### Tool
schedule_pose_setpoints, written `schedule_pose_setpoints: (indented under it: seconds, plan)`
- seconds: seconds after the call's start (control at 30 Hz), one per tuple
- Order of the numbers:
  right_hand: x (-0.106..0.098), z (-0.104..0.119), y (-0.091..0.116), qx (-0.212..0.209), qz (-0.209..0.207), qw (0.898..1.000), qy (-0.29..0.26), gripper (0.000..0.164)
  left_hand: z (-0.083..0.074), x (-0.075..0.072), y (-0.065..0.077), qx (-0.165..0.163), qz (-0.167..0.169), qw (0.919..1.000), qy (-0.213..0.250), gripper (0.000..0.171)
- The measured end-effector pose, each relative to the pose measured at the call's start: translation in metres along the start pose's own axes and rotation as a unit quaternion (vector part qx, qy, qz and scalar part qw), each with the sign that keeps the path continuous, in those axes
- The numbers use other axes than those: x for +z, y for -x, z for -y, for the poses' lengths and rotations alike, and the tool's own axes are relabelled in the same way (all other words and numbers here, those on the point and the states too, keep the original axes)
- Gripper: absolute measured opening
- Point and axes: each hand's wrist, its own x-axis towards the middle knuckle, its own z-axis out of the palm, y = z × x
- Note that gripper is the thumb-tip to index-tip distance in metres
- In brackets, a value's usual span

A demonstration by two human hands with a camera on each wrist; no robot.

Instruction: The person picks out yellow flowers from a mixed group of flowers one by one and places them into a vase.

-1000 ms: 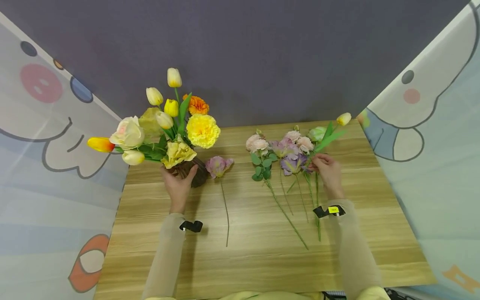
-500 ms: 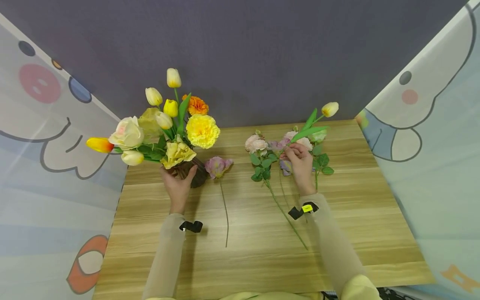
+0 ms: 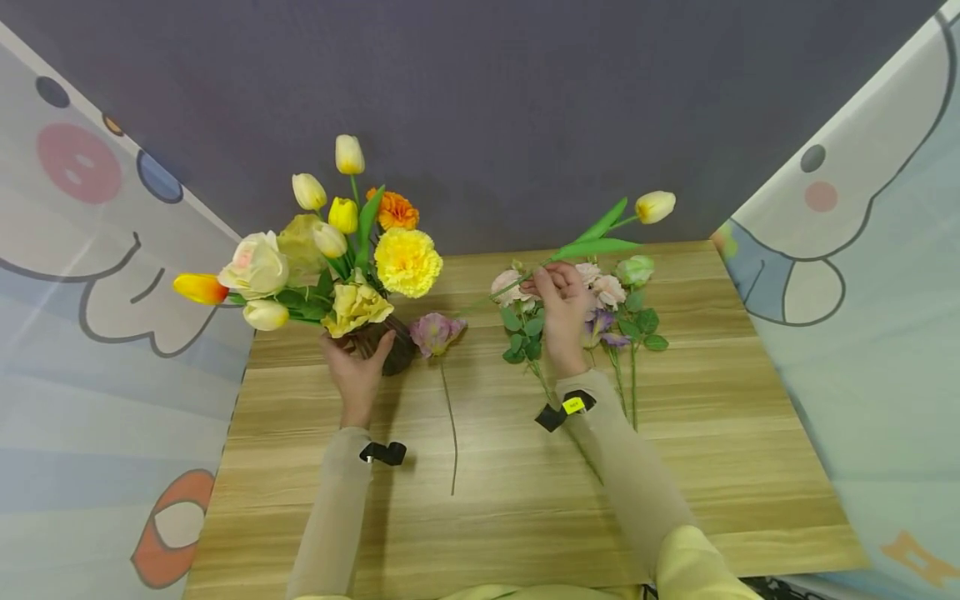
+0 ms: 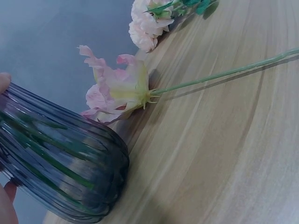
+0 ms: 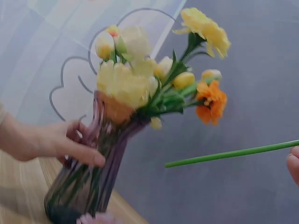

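Note:
My left hand (image 3: pixel 352 375) grips the ribbed, tinted glass vase (image 3: pixel 400 354) near its neck. Tulips, a yellow carnation (image 3: pixel 407 262), an orange carnation (image 3: pixel 397 210) and a large cream rose (image 3: pixel 255 265) fan out of it. Through the glass in the left wrist view, green stems (image 4: pixel 56 163) show inside. My right hand (image 3: pixel 562 308) pinches a white-yellow tulip (image 3: pixel 656 207) by its stem, its bloom pointing up and right. The bare stem end (image 5: pixel 173 164) points toward the vase, apart from it, in the right wrist view.
A pink-purple flower (image 3: pixel 437 335) lies just right of the vase, stem toward me. Pale pink flowers (image 3: pixel 609 291), a purple flower (image 3: pixel 598 327) and a pale green rose (image 3: pixel 635 270) lie on the wooden table (image 3: pixel 735 433). A dark wall (image 3: pixel 480 125) stands behind.
My right hand has moved left with the tulip, away from the loose flowers, and the tulip leans more to the right. My left hand and the vase have stayed put.

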Motion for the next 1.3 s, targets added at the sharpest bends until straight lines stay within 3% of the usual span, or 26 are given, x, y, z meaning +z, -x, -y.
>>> schedule_pose_setpoints:
  seconds: [0.3,0.53,0.93,1.3]
  plan:
    - [0.036,0.001,0.001,-0.019,0.003,0.998,-0.064,0.005,0.001,0.0,0.0,0.008,-0.004,0.9999,0.008,0.083]
    - [0.056,0.002,0.002,-0.045,0.02,0.995,-0.088,0.009,-0.036,-0.001,0.008,-0.004,-0.003,0.9996,0.027,0.076]
    - [0.082,0.003,0.008,-0.054,0.059,0.992,-0.093,0.008,-0.034,0.0,0.008,-0.017,-0.001,0.9997,0.02,0.074]
    - [0.095,0.005,0.01,-0.073,0.079,0.992,-0.068,0.011,-0.036,0.0,0.009,-0.001,-0.005,0.9996,0.027,0.074]
